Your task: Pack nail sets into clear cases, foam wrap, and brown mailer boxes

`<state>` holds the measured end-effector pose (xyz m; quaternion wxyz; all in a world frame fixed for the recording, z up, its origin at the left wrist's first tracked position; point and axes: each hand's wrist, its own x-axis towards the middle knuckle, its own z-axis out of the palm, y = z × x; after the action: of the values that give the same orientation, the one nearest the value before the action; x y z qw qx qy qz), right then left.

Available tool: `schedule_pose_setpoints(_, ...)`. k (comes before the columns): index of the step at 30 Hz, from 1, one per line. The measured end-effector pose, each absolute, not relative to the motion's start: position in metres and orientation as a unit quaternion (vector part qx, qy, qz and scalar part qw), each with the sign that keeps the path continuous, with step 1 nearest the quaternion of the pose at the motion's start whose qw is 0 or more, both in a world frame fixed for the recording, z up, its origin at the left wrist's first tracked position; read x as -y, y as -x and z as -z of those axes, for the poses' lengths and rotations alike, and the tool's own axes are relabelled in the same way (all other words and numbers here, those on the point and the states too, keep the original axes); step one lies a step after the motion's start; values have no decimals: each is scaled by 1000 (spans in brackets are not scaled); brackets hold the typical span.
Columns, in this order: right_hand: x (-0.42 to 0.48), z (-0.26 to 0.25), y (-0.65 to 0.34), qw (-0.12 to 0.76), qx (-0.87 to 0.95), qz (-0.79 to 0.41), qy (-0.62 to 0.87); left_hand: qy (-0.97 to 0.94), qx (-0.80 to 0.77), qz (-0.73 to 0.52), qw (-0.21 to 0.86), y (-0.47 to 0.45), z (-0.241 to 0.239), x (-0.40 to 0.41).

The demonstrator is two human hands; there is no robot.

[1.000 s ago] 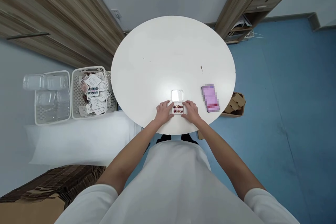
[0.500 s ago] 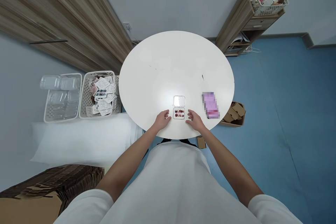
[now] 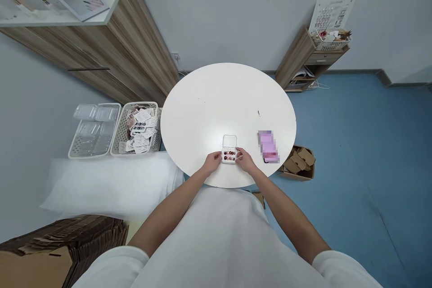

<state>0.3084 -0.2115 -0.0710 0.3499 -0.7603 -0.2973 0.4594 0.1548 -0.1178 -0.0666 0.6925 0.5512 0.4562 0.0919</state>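
A small clear plastic case (image 3: 229, 162) with its lid (image 3: 230, 141) raised is at the near part of the white table (image 3: 216, 99). Two rows of press-on nails (image 3: 229, 156) in dark red and pale tones show inside it. My left hand (image 3: 213, 161) grips the left side of the case, fingertips at its edge. On the opposite side, my right hand (image 3: 244, 159) holds the right edge between thumb and fingers. Whether the case is lifted off the tabletop I cannot tell.
A phone-like object with a blurred purple face (image 3: 268, 146) lies right of my hands. Left of the table stand a basket of printed cards (image 3: 116, 139) and a basket of clear plastic boxes (image 3: 72, 148). A carton of folded cardboard (image 3: 297, 175) sits at the right.
Both hands have closed in from either side and taken hold of the case. The lid, lying back before, is now tilted up more. My view has tipped upward.
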Motion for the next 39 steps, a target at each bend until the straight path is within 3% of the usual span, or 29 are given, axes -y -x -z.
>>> schedule_pose_setpoints(15,225,3,-324,510,263,-565,593,-416,-417,-132,797,-131,3,115)
schedule_pose_setpoints(21,202,-6,-340,494,232,-614,570,-393,-411,-131,812,-137,-5,114)
schedule_pose_setpoints(31,203,-10,-331,541,270,-560,567,-347,-400,-118,840,-138,-7,118)
schedule_pose_setpoints(39,213,-22,-326,534,269,-583,549,-322,-405,-125,846,-139,-5,121)
